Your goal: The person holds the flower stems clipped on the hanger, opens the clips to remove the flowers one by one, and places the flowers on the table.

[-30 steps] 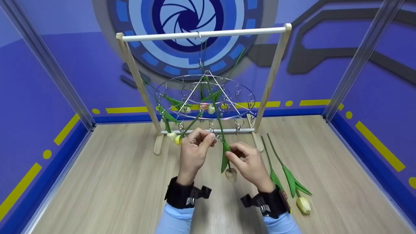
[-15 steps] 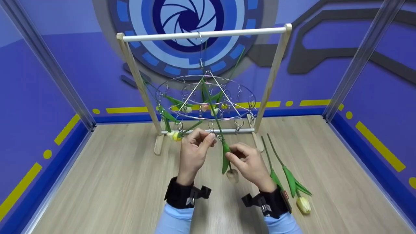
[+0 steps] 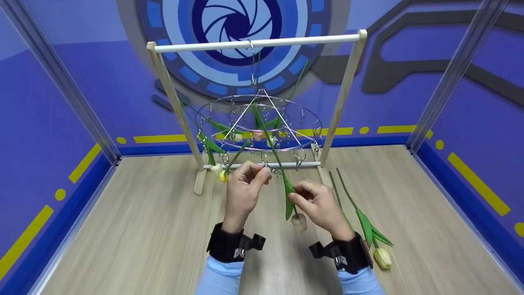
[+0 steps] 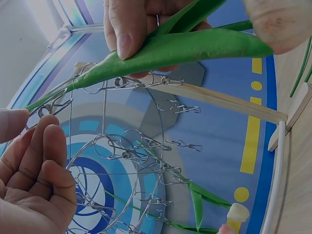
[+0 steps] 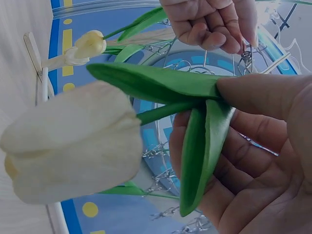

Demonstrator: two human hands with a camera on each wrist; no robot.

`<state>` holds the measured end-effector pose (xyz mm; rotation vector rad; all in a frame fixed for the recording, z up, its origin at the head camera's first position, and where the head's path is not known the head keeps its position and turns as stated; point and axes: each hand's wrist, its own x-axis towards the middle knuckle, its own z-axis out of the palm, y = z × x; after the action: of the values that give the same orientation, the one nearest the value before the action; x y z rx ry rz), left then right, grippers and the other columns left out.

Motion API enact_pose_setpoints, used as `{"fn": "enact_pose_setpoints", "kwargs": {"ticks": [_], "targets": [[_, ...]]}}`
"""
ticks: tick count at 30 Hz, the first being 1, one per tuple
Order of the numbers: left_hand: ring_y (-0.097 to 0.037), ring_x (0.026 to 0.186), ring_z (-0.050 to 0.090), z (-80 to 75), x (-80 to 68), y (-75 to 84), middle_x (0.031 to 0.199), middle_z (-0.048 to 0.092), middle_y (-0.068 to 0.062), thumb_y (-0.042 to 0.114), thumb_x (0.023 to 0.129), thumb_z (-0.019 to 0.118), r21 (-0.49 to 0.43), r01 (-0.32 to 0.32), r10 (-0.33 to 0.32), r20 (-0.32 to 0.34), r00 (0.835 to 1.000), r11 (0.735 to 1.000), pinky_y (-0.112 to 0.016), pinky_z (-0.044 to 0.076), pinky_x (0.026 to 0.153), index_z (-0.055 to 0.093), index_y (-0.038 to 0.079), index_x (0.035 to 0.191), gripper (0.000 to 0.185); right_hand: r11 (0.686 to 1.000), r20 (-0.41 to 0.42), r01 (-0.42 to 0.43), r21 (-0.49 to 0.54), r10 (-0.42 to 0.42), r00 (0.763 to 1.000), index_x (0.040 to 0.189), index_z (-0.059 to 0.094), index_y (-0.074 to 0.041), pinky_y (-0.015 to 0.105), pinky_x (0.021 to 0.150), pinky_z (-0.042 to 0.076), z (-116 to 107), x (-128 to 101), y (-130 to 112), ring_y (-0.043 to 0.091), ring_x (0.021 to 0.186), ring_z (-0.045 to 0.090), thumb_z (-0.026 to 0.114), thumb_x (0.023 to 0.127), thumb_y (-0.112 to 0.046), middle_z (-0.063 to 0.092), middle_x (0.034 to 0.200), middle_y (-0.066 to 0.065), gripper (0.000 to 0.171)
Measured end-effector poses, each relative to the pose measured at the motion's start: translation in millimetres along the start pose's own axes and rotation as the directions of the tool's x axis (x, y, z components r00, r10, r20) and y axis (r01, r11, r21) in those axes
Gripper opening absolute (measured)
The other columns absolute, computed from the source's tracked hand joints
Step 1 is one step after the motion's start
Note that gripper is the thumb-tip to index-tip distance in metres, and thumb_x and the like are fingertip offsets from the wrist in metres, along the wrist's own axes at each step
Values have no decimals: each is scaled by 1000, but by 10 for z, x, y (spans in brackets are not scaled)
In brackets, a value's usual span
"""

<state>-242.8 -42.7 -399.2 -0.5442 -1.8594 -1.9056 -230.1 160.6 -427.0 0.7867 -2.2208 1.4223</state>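
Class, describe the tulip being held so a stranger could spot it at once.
Start at the wooden rack with its round wire clip hanger. Below its front rim, the right hand pinches the green-stemmed white tulip: the only flower held, bloom downward.

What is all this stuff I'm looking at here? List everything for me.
Wooden rack: one, pale wood with a white top bar, standing at the back of the floor.
Round wire hanger: one, silver, with many small clips, hung from the rack's top bar.
Held tulip: one, cream bloom, green stem and leaves, head down, between the hands.
Hung tulips: several, cream, yellow and pinkish, clipped head down under the hanger; exact count unclear.
Loose tulips: two stems lying on the floor at right; one yellowish bloom shows.
Floor: light wood planks.
Walls: blue with yellow marks.
Left hand: pinching a clip on the hanger.
Right hand: pinching the held tulip at its leaves.
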Motion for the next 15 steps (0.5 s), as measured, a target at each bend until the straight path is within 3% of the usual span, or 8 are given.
{"fn": "enact_pose_setpoints", "kwargs": {"ticks": [15], "targets": [[-14,73,66,-14,9,18,84,71,-14,6,96,72,-19,30,-31,-8,1000,999,-24,52,67,68,-5,93,12,999,57,-40,-27,41,998,99,76,-3,23,65,52,-44,-23,-10,6,72,60,73,93,-1,72,86,4,7]]}}
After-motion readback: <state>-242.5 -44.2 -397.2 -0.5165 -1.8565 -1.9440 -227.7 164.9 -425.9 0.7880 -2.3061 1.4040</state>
